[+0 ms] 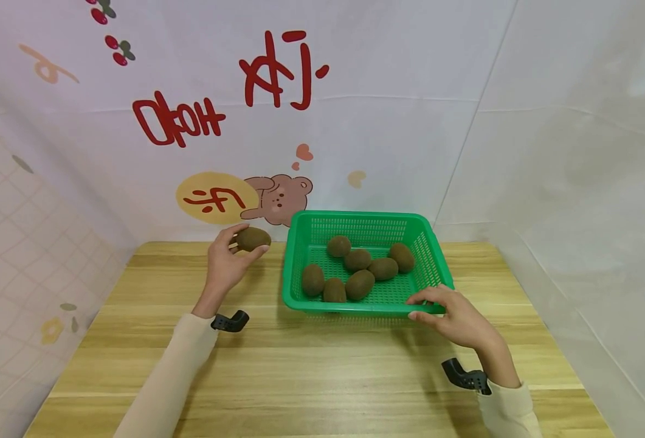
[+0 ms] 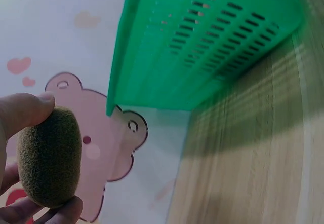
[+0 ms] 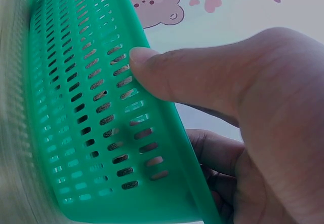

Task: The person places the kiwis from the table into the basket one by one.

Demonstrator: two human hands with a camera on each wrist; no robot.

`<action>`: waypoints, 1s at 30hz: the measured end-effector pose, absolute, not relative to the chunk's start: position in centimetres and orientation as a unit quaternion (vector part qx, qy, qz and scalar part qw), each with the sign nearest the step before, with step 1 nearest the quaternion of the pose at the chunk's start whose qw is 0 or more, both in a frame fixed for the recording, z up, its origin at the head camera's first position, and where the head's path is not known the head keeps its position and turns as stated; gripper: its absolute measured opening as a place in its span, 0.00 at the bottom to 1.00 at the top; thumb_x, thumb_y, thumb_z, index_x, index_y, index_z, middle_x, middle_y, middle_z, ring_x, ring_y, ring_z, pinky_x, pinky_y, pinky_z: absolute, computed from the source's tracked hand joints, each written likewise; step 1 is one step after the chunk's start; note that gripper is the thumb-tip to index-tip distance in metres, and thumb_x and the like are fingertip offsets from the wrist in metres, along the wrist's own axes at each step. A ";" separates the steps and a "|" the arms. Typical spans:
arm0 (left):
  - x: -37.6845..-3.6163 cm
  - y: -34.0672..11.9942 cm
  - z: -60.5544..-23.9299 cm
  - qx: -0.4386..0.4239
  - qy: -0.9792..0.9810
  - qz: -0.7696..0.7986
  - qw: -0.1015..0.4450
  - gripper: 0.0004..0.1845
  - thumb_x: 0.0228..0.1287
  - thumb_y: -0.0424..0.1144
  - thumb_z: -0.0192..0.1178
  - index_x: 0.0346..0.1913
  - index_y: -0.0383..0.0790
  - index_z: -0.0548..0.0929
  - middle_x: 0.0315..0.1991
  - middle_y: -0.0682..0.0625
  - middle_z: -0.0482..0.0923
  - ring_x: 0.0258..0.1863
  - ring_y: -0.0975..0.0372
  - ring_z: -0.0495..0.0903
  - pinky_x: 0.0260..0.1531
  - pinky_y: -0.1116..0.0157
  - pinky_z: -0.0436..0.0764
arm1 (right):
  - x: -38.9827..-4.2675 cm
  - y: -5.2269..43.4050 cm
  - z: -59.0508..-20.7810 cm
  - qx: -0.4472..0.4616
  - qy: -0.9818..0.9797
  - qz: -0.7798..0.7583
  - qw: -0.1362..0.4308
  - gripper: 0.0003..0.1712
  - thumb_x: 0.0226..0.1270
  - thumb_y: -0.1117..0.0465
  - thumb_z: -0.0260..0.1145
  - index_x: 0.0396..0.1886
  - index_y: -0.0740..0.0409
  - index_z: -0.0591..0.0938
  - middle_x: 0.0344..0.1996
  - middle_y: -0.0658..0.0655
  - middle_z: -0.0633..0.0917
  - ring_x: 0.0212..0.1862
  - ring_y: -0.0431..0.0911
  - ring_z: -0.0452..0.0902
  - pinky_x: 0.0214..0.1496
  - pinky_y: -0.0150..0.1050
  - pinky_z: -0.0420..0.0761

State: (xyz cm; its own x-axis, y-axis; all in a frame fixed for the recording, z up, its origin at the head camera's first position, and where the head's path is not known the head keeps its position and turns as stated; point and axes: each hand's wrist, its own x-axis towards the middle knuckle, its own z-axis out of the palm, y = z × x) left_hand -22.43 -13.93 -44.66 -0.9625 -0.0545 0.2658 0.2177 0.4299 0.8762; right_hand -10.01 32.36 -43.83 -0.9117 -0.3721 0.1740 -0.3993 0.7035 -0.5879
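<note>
My left hand (image 1: 228,261) holds a brown fuzzy kiwi (image 1: 253,239) between thumb and fingers, raised to the left of a green plastic basket (image 1: 322,308). In the left wrist view the kiwi (image 2: 49,157) stands on end between the thumb above and fingertips below. My right hand (image 1: 456,313) grips the basket's front rim near its right corner. From the right wrist view, the thumb presses the slotted outer wall (image 3: 101,133) while the fingers go inside over the rim. Several kiwis (image 1: 360,285) lie in the basket, mostly toward its left and middle.
The basket stands on a wood-grain table (image 1: 300,377) near its back edge. Behind it hangs a white wall covering (image 1: 399,121) with red characters and a printed bear (image 1: 281,201). Pale walls rise on both sides. Black wrist mounts (image 1: 230,321) sit at both sleeve cuffs.
</note>
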 end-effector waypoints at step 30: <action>-21.6 -7.9 -42.0 -0.164 -0.810 -0.555 0.093 0.34 0.57 0.43 0.78 0.66 0.41 0.78 0.57 0.42 0.77 0.56 0.51 0.79 0.60 0.50 0.82 | -10.2 32.4 -44.0 0.214 -0.921 0.324 0.025 0.11 0.65 0.57 0.75 0.47 0.47 0.90 0.41 0.47 0.88 0.42 0.36 0.73 0.45 0.36 0.76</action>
State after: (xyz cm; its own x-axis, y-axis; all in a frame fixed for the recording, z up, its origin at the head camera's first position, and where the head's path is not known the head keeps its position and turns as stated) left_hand -21.62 -7.86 -42.01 -0.9286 0.1634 0.3331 0.3697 0.3308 0.8683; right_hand -10.17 32.40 -44.02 -0.9068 -0.3785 0.1856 -0.4115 0.6988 -0.5852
